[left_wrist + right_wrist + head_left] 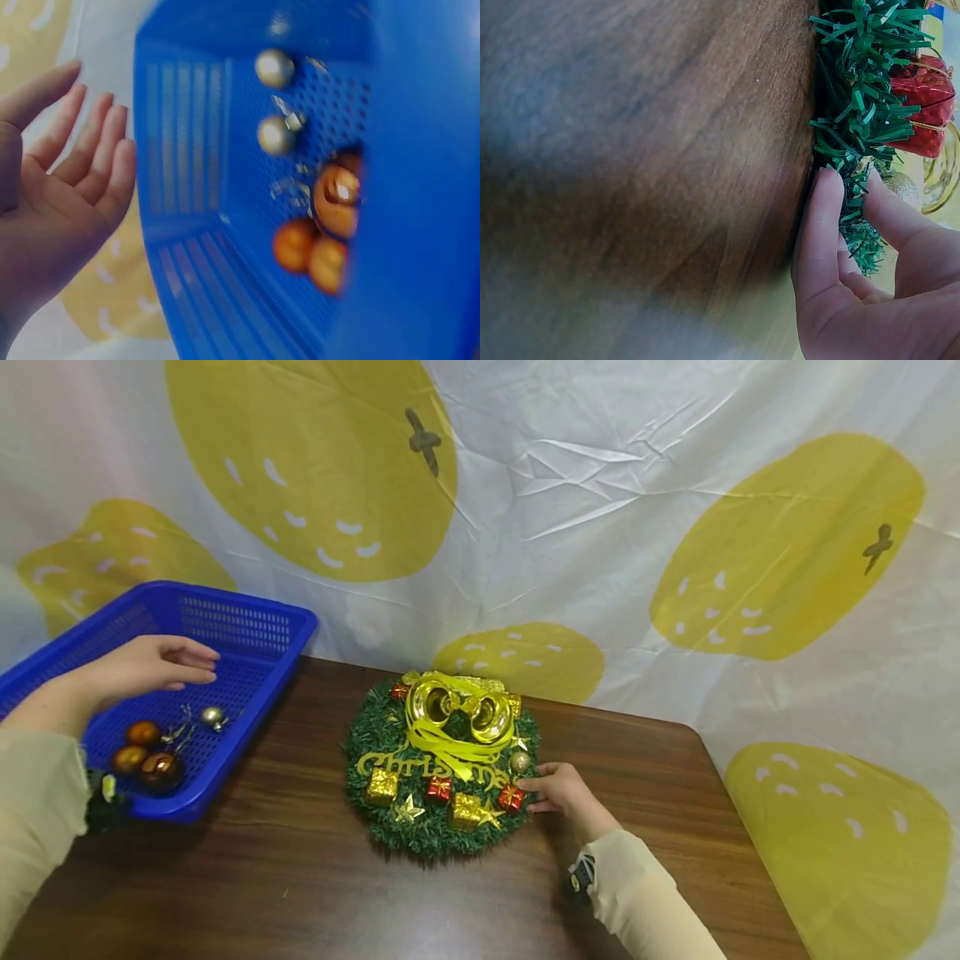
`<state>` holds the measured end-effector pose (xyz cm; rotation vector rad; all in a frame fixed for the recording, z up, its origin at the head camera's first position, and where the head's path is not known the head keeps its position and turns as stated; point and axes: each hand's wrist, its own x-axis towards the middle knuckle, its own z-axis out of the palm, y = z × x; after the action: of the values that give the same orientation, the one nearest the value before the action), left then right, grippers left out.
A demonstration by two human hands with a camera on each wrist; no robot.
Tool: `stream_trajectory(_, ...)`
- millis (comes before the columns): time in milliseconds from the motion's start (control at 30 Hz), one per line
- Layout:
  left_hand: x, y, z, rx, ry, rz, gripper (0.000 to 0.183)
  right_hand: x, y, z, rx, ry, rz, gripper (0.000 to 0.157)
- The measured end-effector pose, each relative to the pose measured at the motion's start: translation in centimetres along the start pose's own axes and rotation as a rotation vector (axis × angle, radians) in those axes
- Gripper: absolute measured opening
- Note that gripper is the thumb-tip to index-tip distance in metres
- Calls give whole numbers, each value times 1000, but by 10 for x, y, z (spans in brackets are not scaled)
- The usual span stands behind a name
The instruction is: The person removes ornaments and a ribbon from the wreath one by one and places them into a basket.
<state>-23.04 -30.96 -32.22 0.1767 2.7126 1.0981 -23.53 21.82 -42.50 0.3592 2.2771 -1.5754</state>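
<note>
Baubles (162,772), apparently five, lie in one basket (238,625) near relaxed left hand (150,667); right hand (564,789) pinches one wreath (416,787).

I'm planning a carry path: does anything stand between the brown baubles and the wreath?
Yes: the right wall of the blue basket stands between the brown baubles and the wreath, so a bauble would probably need lifting over it. Past that wall, nothing visible blocks the way.

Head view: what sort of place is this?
Probably a staged tabletop workspace, perhaps set up indoors for recording: a wood-grain table stands before a white cloth backdrop with yellow fruit-like prints, alongside a Christmas wreath and a blue basket of baubles.
</note>
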Motion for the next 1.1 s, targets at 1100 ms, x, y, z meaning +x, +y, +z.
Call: stream_trajectory(1100, 53, 117, 78, -240, -78, 237, 46, 0, 2, 3, -4, 17, 3, 59)
